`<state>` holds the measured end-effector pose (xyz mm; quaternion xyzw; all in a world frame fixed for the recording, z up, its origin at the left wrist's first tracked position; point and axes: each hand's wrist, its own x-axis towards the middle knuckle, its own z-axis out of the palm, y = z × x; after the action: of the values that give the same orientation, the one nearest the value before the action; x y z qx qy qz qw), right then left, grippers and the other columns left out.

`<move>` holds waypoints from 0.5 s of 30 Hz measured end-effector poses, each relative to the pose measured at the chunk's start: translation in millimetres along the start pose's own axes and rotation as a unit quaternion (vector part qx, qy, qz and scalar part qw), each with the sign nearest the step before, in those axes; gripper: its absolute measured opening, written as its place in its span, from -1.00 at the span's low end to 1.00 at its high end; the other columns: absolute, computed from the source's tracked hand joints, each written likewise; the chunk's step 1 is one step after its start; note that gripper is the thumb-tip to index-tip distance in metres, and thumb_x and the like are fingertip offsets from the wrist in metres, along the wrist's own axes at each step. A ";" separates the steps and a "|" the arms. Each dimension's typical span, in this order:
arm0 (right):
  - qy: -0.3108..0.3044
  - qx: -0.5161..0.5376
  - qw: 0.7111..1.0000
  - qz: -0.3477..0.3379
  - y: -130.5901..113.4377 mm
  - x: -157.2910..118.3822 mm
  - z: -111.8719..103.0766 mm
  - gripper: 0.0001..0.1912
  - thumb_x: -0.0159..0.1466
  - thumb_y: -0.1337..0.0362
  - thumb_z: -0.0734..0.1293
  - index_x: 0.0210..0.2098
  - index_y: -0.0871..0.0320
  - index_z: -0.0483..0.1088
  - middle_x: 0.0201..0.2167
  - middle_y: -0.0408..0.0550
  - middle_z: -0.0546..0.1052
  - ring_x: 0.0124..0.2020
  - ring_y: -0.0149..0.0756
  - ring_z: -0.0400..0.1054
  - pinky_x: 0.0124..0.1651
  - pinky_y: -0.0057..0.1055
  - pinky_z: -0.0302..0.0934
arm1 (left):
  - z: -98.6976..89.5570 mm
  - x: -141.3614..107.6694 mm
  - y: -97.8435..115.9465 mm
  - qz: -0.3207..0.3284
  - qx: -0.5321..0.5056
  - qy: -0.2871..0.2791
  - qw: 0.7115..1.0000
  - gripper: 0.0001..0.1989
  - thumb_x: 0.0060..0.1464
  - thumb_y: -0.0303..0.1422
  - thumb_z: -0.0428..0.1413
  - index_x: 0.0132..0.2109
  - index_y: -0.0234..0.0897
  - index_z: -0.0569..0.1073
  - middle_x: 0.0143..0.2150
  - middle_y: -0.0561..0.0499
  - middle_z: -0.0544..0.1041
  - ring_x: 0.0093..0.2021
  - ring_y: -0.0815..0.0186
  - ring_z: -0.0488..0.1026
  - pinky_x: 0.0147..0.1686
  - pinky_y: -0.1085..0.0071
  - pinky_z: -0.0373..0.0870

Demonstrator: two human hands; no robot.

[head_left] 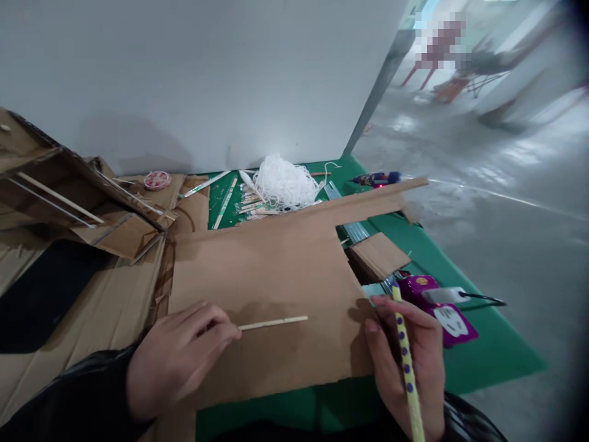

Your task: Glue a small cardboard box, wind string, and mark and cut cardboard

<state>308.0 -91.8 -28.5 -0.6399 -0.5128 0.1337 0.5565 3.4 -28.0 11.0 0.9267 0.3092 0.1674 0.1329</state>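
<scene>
My left hand (179,356) is closed, with one end of a thin wooden stick (276,322) pinched between thumb and fingers. The stick lies nearly level just over a flat brown cardboard sheet (262,264); I cannot tell whether it touches. In my right hand (427,347) is a yellow pen (405,359) with purple dots, its dark end pointing up and away from me. That hand is at the sheet's right edge. A long narrow strip of the same cardboard reaches out to the far right.
A cardboard structure (110,230) with sticks stands at the left. Behind the sheet are white string (283,184), packaged sticks (225,202) and a blue glue gun (377,178). Cardboard pieces (381,253) and a purple packet (460,328) lie right on the green table (497,362).
</scene>
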 end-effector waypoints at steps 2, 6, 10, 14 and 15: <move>0.049 0.019 0.998 -0.016 -5.4 -4.2 2.6 -0.64 0.20 0.37 0.35 -0.03 0.10 0.22 -0.07 0.08 0.39 0.00 -0.08 0.34 0.00 -0.15 0.27 | -6.8 2.1 15.6 -0.014 -0.026 0.017 0.999 -0.81 0.23 -0.56 0.01 -0.13 -0.20 0.42 -0.29 0.07 0.48 -0.30 0.35 0.40 -0.31 0.40 0.25; 0.075 0.050 0.996 -0.021 -11.8 -17.0 10.9 -0.66 0.19 0.40 0.34 -0.06 0.11 0.23 -0.10 0.08 0.39 -0.03 -0.10 0.35 0.04 -0.06 0.24 | -5.9 6.6 30.9 0.000 -0.028 0.041 0.999 -0.82 0.23 -0.56 0.01 -0.15 -0.19 0.42 -0.29 0.08 0.50 -0.31 0.32 0.36 -0.32 0.37 0.22; 0.032 0.038 0.998 -0.038 -4.2 -37.4 12.9 -0.72 0.22 0.43 0.29 -0.08 0.10 0.27 -0.13 0.03 0.41 -0.09 -0.17 0.38 -0.07 -0.18 0.34 | 5.7 11.5 25.4 0.031 -0.009 0.045 0.998 -0.85 0.24 -0.53 0.02 -0.14 -0.22 0.43 -0.28 0.07 0.52 -0.31 0.28 0.34 -0.30 0.34 0.19; 0.025 0.023 0.999 -0.040 5.6 -62.4 -4.2 -0.76 0.18 0.43 0.34 -0.17 0.07 0.35 -0.19 0.00 0.47 -0.18 -0.16 0.45 -0.20 -0.24 0.41 | 10.4 14.4 21.5 0.060 -0.005 0.039 0.997 -0.80 0.26 -0.52 0.01 -0.04 -0.23 0.43 -0.24 0.06 0.55 -0.26 0.27 0.34 -0.23 0.32 0.20; 0.022 0.027 0.998 -0.044 6.6 -68.1 -10.2 -0.77 0.17 0.42 0.36 -0.19 0.06 0.37 -0.21 -0.01 0.49 -0.21 -0.15 0.47 -0.24 -0.24 0.43 | 10.8 14.4 21.4 0.059 -0.003 0.037 0.998 -0.78 0.27 -0.52 -0.01 -0.01 -0.21 0.43 -0.24 0.07 0.55 -0.25 0.27 0.35 -0.21 0.31 0.19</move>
<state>289.1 -151.5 -57.9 -0.6040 -0.5247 0.1088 0.5899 29.8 -37.3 11.9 0.9360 0.2580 0.2107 0.1142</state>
